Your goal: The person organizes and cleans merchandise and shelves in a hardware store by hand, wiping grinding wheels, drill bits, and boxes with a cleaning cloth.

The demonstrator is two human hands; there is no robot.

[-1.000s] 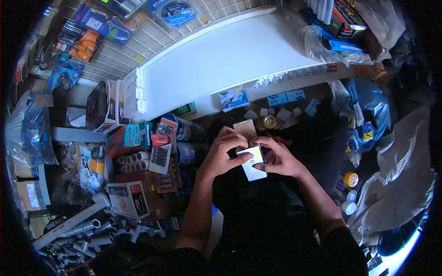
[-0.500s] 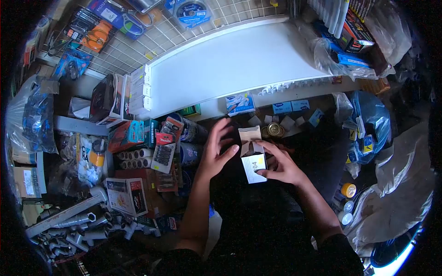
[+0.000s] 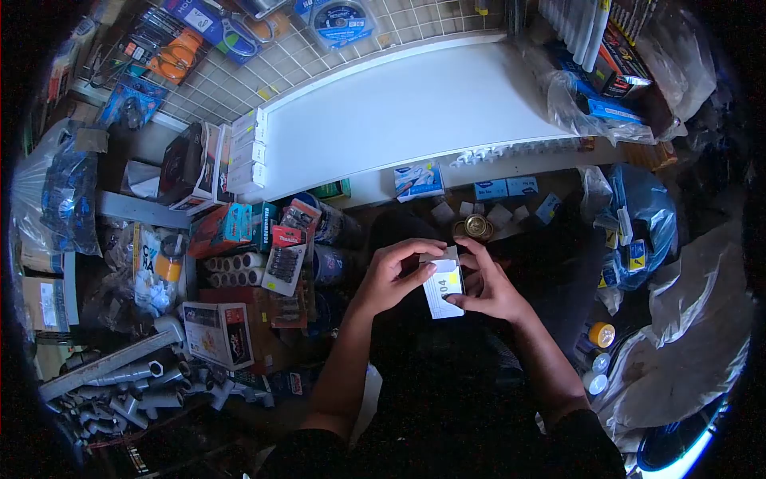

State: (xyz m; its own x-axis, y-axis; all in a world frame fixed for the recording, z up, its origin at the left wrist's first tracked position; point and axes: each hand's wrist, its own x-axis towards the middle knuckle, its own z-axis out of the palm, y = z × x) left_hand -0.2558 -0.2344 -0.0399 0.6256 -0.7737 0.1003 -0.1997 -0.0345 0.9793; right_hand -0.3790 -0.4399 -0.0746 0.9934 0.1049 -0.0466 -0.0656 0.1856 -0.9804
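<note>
A small white box (image 3: 444, 294) with "04" and a yellow sticker on its side is held between my two hands above my lap. My right hand (image 3: 488, 286) grips its right side, thumb on the front face. At the top left of the box, my left hand (image 3: 396, 275) has its fingers and thumb on the flap, which is folded over the opening. What the box holds is hidden. Beyond it lie round brass-coloured discs (image 3: 475, 227) and several small pale packets (image 3: 499, 214).
A white shelf (image 3: 399, 112) spans the front below a wire grid. Stacked white boxes (image 3: 247, 152) stand at its left end. Packaged tools and grey pipe fittings (image 3: 144, 391) crowd the left; plastic bags (image 3: 646, 215) and jars (image 3: 601, 334) are at the right.
My left hand has moved right and down from the air onto the top of the box. The raised flap is now folded down. My right hand has kept its hold.
</note>
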